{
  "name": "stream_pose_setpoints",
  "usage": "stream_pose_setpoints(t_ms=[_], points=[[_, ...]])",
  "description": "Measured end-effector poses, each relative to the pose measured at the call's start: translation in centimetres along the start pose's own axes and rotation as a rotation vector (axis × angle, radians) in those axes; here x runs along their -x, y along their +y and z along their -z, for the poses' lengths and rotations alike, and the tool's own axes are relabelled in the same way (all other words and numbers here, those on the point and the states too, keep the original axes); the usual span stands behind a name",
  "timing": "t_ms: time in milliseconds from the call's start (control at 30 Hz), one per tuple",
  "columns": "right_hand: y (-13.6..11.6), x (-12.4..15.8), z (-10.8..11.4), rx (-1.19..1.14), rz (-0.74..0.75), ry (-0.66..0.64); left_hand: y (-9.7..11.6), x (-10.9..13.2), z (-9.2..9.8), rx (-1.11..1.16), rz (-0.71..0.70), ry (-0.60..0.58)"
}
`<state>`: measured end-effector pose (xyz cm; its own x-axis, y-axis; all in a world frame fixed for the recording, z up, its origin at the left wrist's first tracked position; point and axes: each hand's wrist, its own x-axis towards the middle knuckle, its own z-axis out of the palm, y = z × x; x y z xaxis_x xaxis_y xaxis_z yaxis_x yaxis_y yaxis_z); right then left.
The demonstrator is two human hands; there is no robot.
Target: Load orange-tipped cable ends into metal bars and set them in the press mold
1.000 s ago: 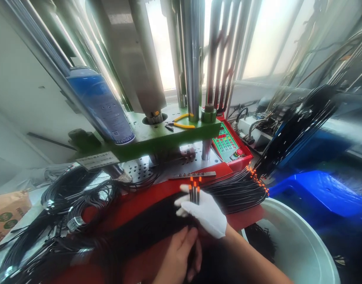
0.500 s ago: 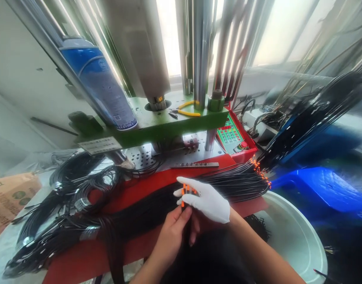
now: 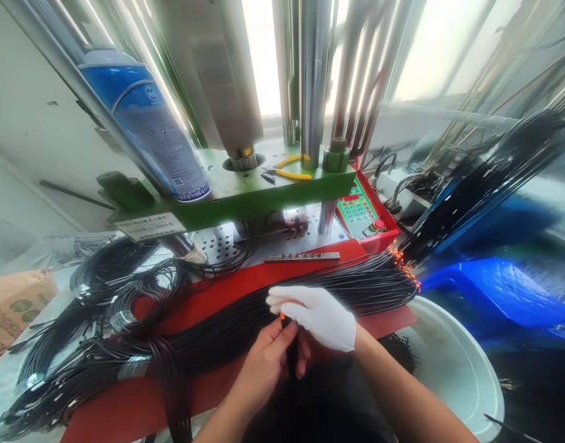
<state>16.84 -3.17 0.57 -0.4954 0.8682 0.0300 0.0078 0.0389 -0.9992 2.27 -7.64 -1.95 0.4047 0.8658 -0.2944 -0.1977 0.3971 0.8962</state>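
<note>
My right hand (image 3: 320,314), in a white glove, is closed over a few thin black wires with orange tips (image 3: 283,315); only a bit of orange shows under its fingers. My bare left hand (image 3: 266,359) pinches the same wires just below the glove. Both hands hover over a long bundle of black wires (image 3: 245,329) lying across the red work surface (image 3: 227,288). The bundle's orange ends (image 3: 404,266) fan out to the right.
A green press machine (image 3: 245,195) stands behind, with a blue spray can (image 3: 148,129), yellow-handled pliers (image 3: 291,169) and a red control panel (image 3: 358,209). Coiled black cables (image 3: 116,289) lie left, a white basin (image 3: 452,369) and blue crate (image 3: 489,292) right, a cardboard box (image 3: 10,311) far left.
The gloved right hand lowered and folded its fingers over the orange tips, which stood upright a second ago. My left hand slid up to pinch the wires. The view tilted slightly.
</note>
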Motion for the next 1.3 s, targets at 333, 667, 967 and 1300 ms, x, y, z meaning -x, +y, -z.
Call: stream_pose_setpoints(t_ms=[333, 667, 967, 1300], points=[[0.2, -4.9, 6.7, 0.848, -0.062, 0.118, 2.5, 0.3, 2.9, -0.208, -0.100, 0.196], [3.0, -5.9, 6.6, 1.396, -0.174, 0.001, 4.3, 0.9, 4.9, -0.146, -0.181, 0.233], [0.1, -5.2, 5.5, 1.454, -0.178, 0.099, 4.4, 0.8, 4.3, -0.136, -0.216, 0.215], [-2.5, -1.2, 2.3, -0.112, -0.297, 0.008, 3.8, 0.5, 3.3, -0.173, -0.228, 0.122]])
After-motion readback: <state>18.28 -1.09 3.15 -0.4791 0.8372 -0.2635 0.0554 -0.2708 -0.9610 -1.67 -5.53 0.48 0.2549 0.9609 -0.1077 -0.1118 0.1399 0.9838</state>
